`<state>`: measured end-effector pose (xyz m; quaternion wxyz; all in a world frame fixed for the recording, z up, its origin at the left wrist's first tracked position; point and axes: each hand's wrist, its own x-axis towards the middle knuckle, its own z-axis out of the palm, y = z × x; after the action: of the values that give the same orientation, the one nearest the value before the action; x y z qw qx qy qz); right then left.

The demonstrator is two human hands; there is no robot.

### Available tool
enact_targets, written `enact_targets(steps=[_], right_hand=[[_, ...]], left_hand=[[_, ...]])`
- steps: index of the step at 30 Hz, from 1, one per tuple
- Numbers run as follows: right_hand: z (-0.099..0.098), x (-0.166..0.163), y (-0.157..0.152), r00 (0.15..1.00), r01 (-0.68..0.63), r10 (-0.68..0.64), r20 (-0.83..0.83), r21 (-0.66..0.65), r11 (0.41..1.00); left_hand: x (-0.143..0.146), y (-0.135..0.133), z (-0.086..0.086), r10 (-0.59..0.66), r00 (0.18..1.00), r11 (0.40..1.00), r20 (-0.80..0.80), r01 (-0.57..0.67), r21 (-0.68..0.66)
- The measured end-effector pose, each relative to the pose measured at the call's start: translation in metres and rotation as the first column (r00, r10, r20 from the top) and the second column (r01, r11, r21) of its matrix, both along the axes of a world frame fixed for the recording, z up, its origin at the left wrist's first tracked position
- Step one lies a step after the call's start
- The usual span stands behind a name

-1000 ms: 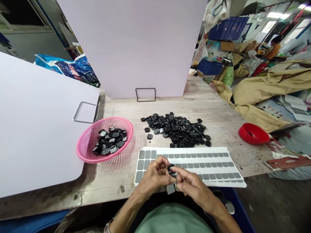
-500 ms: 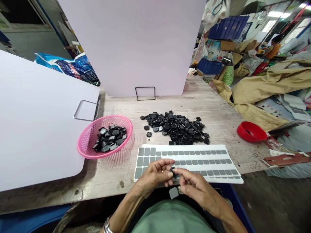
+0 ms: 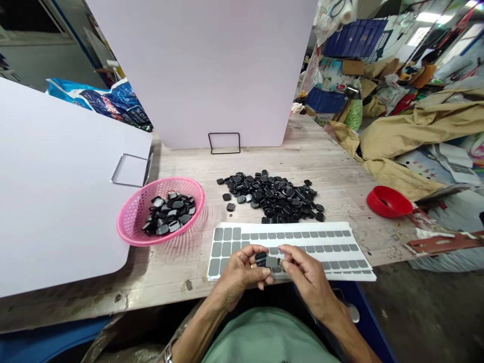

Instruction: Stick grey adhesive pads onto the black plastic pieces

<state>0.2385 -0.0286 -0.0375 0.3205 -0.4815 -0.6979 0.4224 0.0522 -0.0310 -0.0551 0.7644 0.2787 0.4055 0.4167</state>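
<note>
My left hand (image 3: 242,269) pinches a small black plastic piece (image 3: 260,259) just above the near table edge. My right hand (image 3: 304,272) holds a grey square sticker (image 3: 271,261) against that piece, fingers pinched. Both hands hover over the near edge of a white sheet of grey stickers (image 3: 325,247). Beyond the sheet lies a pile of black pieces (image 3: 274,196). A pink basket (image 3: 132,227) at the left holds several more black pieces, some with grey faces.
A red bowl (image 3: 388,201) sits at the table's right. White boards stand at the back (image 3: 204,70) and left (image 3: 56,191) on wire stands. Brown cloth and clutter fill the right side. A blue bag (image 3: 102,103) lies behind the left board.
The grey sticker hung below my right fingers; now it has come up against the black piece between both hands. The view shifted slightly.
</note>
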Motion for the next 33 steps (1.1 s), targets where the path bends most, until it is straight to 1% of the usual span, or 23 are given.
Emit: enact_targets(steps=[2, 4, 6, 8, 11, 16, 21, 27, 33], right_hand=[[-0.005, -0.004, 0.000, 0.997, 0.024, -0.035, 0.067, 0.169, 0.985], [-0.008, -0.008, 0.001, 0.994, 0.002, -0.033, 0.104, 0.291, 0.957], [-0.011, -0.011, 0.001, 0.989, -0.025, -0.031, 0.142, 0.375, 0.927], [-0.012, -0.012, 0.001, 0.983, -0.060, -0.020, 0.182, 0.423, 0.904], [-0.012, -0.011, 0.002, 0.974, -0.119, 0.018, 0.224, 0.445, 0.888], [-0.009, -0.010, 0.003, 0.968, -0.166, 0.064, 0.244, 0.421, 0.892], [-0.009, -0.011, 0.002, 0.964, -0.159, 0.052, 0.261, 0.409, 0.899], [-0.008, -0.010, 0.002, 0.971, -0.105, 0.004, 0.240, 0.410, 0.906], [-0.010, -0.010, 0.001, 0.961, -0.144, 0.029, 0.275, 0.409, 0.901]], left_hand=[[0.000, 0.000, 0.002, -0.007, 1.000, 1.000, -0.005, 0.007, -0.012], [0.000, -0.001, 0.003, -0.014, 1.000, 1.000, 0.005, 0.014, -0.011], [0.000, -0.001, 0.003, -0.030, 0.999, 1.000, 0.018, 0.030, -0.007], [0.000, -0.001, 0.003, -0.043, 0.999, 0.999, 0.024, 0.044, -0.003], [-0.002, -0.001, 0.003, -0.064, 0.998, 0.998, 0.023, 0.064, 0.007], [-0.003, 0.000, 0.002, -0.108, 0.994, 0.994, -0.021, 0.108, 0.031], [-0.003, 0.000, 0.000, -0.114, 0.992, 0.992, -0.056, 0.116, 0.046], [0.000, 0.001, -0.001, -0.106, 0.994, 0.993, -0.029, 0.108, 0.039], [-0.002, 0.000, -0.004, -0.108, 0.992, 0.993, -0.059, 0.111, 0.048]])
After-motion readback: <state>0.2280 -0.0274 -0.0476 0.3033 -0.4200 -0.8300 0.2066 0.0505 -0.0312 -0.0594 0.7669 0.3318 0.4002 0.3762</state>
